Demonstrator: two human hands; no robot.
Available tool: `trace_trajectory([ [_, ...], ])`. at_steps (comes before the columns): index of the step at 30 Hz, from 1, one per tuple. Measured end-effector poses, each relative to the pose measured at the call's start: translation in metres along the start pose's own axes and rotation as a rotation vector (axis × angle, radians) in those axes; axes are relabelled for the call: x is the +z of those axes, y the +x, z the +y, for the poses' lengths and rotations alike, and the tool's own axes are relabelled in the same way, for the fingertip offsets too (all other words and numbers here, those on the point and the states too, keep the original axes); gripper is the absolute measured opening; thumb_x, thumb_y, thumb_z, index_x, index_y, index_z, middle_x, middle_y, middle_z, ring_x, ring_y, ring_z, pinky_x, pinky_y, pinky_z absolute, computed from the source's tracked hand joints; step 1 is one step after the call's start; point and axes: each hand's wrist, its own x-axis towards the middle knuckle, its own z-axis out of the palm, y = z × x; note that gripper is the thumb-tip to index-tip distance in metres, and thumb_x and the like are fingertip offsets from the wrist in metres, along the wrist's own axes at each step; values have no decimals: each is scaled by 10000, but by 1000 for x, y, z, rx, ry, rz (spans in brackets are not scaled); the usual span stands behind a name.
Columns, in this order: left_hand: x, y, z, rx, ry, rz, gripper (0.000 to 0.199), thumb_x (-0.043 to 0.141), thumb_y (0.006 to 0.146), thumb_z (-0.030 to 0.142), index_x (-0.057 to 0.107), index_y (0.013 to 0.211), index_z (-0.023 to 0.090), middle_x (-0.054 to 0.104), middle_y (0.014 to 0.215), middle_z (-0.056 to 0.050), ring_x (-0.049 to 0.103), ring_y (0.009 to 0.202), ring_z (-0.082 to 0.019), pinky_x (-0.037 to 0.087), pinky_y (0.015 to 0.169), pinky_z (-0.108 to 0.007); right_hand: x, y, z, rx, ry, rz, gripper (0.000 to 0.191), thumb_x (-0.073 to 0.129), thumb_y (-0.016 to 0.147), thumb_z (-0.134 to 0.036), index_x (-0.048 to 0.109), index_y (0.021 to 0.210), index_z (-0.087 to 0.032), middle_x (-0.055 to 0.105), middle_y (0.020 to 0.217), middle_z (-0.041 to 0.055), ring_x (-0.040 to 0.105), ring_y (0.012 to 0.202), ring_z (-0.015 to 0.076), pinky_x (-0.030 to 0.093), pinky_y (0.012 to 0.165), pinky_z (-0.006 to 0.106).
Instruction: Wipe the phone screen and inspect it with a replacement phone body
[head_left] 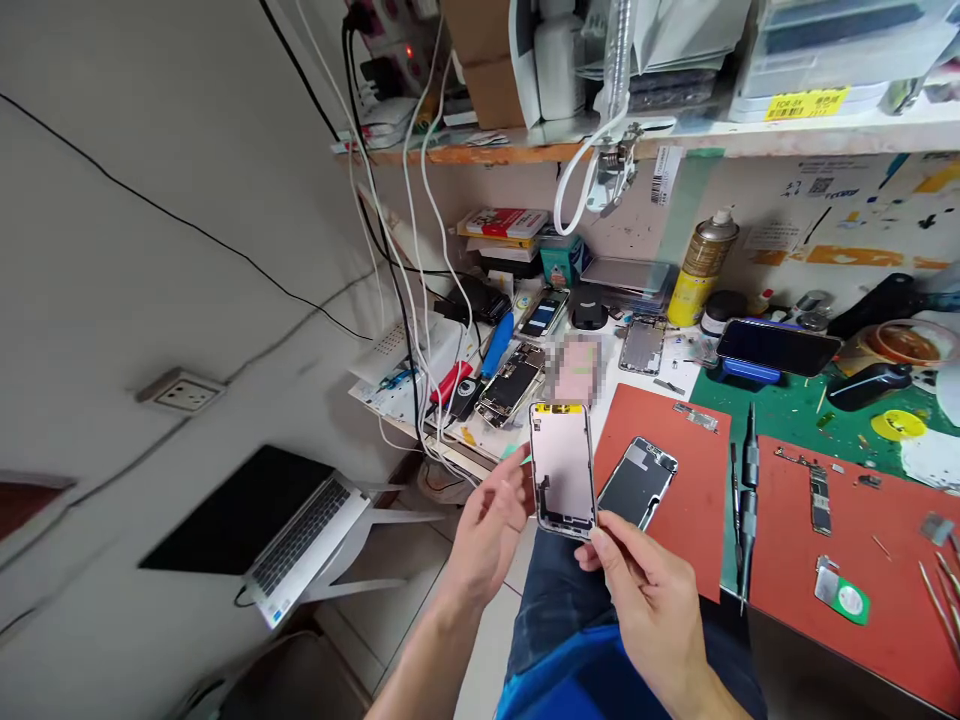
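The flat pale phone frame [566,465] is left of the flat dark phone panel [632,488], on the left red mat [697,540] lies that panel.

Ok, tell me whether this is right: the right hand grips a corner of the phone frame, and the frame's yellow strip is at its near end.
One part is wrong: the yellow strip is at the far end, as the head view shows. The right hand does grip a corner of the phone frame.

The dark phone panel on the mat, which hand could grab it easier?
Probably the right hand: it's closer to the dark phone panel, while the left hand is across the pale phone frame. But the right hand grips that frame's corner, so it may need freeing first.
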Motion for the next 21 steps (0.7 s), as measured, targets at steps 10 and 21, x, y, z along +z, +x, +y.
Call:
trace_trajectory([
  [10,13,-3,-10,13,-31,-144,693,923,755,542,738,1332,206,678,1462,-180,675,1301,-412,553,1103,-509,22,-14,-2,-822,-742,3,500,702,971,-71,618,1456,16,830,1037,214,834,853,317,702,717,365],
  [21,-25,5,-23,-212,-360,-391,941,861,715,726,619,1471,220,677,1369,-163,626,1320,-390,581,1029,-498,14,-45,-7,-480,-453,88,692,755,931,-31,611,1546,-315,850,1013,43,845,788,324,723,692,381],
])
